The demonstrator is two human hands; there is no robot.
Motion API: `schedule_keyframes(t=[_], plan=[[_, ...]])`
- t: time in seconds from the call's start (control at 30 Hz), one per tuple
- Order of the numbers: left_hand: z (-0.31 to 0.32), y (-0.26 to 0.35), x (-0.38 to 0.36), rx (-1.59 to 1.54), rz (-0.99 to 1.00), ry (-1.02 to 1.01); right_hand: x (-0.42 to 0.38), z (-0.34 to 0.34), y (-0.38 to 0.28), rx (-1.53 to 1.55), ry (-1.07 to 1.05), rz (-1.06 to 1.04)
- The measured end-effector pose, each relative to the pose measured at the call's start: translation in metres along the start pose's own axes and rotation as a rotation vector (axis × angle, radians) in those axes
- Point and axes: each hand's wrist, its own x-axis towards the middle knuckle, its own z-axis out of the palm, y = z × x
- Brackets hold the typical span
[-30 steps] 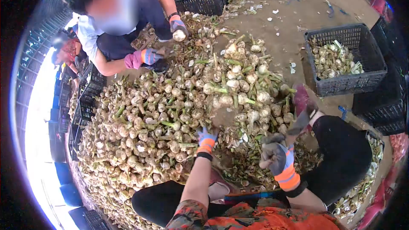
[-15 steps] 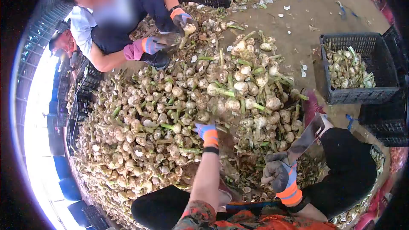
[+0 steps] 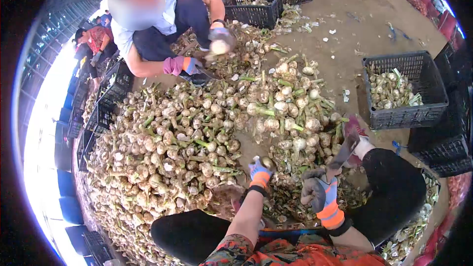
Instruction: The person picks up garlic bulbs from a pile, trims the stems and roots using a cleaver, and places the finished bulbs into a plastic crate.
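My left hand (image 3: 260,172), in a blue and orange glove, is closed on a garlic bulb (image 3: 267,163) low over the front of the heap. The fingers partly cover the bulb. A broad-bladed knife (image 3: 343,151) is gripped in my gloved right hand (image 3: 320,194), its blade slanting up and away in front of my right knee. Between and ahead of my hands spreads a large heap of garlic (image 3: 162,152) with cut and long green stems. Loose leaves and trimmings (image 3: 290,204) lie below my hands.
A black crate (image 3: 409,118) partly filled with garlic stands at right, beside stacked crates (image 3: 438,148). Across the heap squats a co-worker (image 3: 162,24), holding garlic in a gloved hand. More crates (image 3: 253,15) stand behind, and another person (image 3: 93,44) is at far left.
My left hand has moved right and toward me from the heap, now with a garlic bulb in it. My right hand keeps the knife nearly in place. The view has shifted slightly.
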Motion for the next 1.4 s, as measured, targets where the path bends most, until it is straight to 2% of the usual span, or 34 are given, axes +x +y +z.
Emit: schedule_keyframes(t=[0.03, 0.07, 0.1, 0.13, 0.17, 0.2, 0.27, 0.3, 0.33, 0.37, 0.4, 0.43, 0.47, 0.53, 0.6, 0.67, 0.73, 0.77, 0.83, 0.9, 0.93, 1.0, 1.03, 1.13, 1.23, 1.27, 1.33, 1.37, 1.4], plan=[[0.003, 0.002, -0.016, 0.11, -0.028, -0.051, -0.003, 0.002, -0.003, 0.053, 0.068, 0.01], [0.006, -0.008, -0.029, 0.05, 0.079, -0.026, -0.005, 0.008, -0.011, 0.107, 0.136, 0.017], [0.045, -0.046, -0.011, -0.28, 0.097, -0.067, -0.01, 0.014, -0.03, 0.258, 0.176, 0.148], [0.077, -0.074, 0.009, -0.608, 0.116, -0.117, -0.013, 0.012, -0.036, 0.253, 0.178, 0.133], [0.038, -0.045, -0.015, -0.919, 0.083, -0.286, -0.015, 0.008, -0.035, 0.146, 0.133, 0.019], [0.06, -0.072, 0.011, -0.827, 0.231, -0.279, -0.018, 0.005, -0.033, 0.038, 0.09, -0.089], [-0.028, -0.02, -0.047, -1.248, 0.31, -0.33, -0.016, 0.005, -0.029, -0.157, -0.075, -0.29], [-0.056, -0.004, -0.067, -1.36, 0.371, -0.345, -0.018, -0.002, -0.028, -0.386, -0.196, -0.19], [-0.08, 0.008, -0.084, -1.445, 0.443, -0.365, -0.019, -0.004, -0.016, -0.386, -0.192, -0.197], [-0.113, 0.03, -0.117, -1.352, 0.465, -0.258, -0.017, -0.005, 0.001, -0.796, -0.177, -0.302], [-0.116, 0.021, -0.118, -1.213, 0.553, -0.154, -0.019, -0.003, 0.009, -1.206, -0.151, -0.401], [-0.143, 0.027, -0.136, -1.568, 0.374, -0.459, -0.041, 0.013, -0.02, -1.308, -0.246, -0.379], [-0.152, 0.029, -0.151, -1.424, 0.501, -0.371, -0.05, 0.021, -0.027, -1.306, -0.237, -0.385], [-0.17, 0.033, -0.18, -1.131, 0.71, -0.146, -0.063, 0.031, -0.034, -1.589, -0.423, -0.353], [-0.178, 0.037, -0.19, -1.064, 0.813, -0.029, -0.069, 0.036, -0.037, -1.581, -0.454, -0.384], [-0.18, 0.036, -0.198, -1.001, 0.776, 0.018, -0.072, 0.041, -0.039, -1.573, -0.463, -0.458], [-0.173, 0.029, -0.19, -0.938, 0.741, 0.062, -0.076, 0.046, -0.049, -1.58, -0.488, -0.434], [-0.159, 0.017, -0.171, -1.209, 0.595, -0.096, -0.077, 0.048, -0.051, -1.599, -0.499, -0.427], [-0.157, 0.015, -0.171, -1.464, 0.427, -0.265, -0.079, 0.05, -0.053, -1.638, -0.509, -0.416], [-0.18, 0.028, -0.2, -0.981, 0.746, -0.039, -0.077, 0.049, -0.046, -1.64, -0.508, -0.416], [-0.183, 0.028, -0.204, -0.979, 0.745, -0.042, -0.075, 0.049, -0.043, -1.646, -0.51, -0.421], [-0.185, 0.029, -0.208, -0.628, 0.841, 0.166, -0.073, 0.049, -0.042, -1.629, -0.536, -0.387], [-0.181, 0.026, -0.207, -0.627, 0.841, 0.163, -0.072, 0.049, -0.042, -1.614, -0.562, -0.355], [-0.167, 0.018, -0.203, -0.985, 0.691, -0.042, -0.065, 0.047, -0.031, -1.616, -0.542, -0.333], [-0.157, 0.012, -0.198, -0.727, 0.627, 0.117, -0.058, 0.042, -0.014, -1.569, -0.555, -0.344], [-0.155, 0.013, -0.199, -0.725, 0.626, 0.111, -0.059, 0.042, -0.012, -1.567, -0.552, -0.338], [-0.151, 0.018, -0.203, -1.117, 0.517, 0.044, -0.061, 0.042, -0.01, -1.519, -0.529, -0.393], [-0.15, 0.016, -0.201, -1.116, 0.514, 0.04, -0.062, 0.042, -0.011, -1.517, -0.528, -0.387], [-0.149, 0.011, -0.197, -0.971, 0.618, 0.078, -0.065, 0.044, -0.018, -1.523, -0.546, -0.357]])
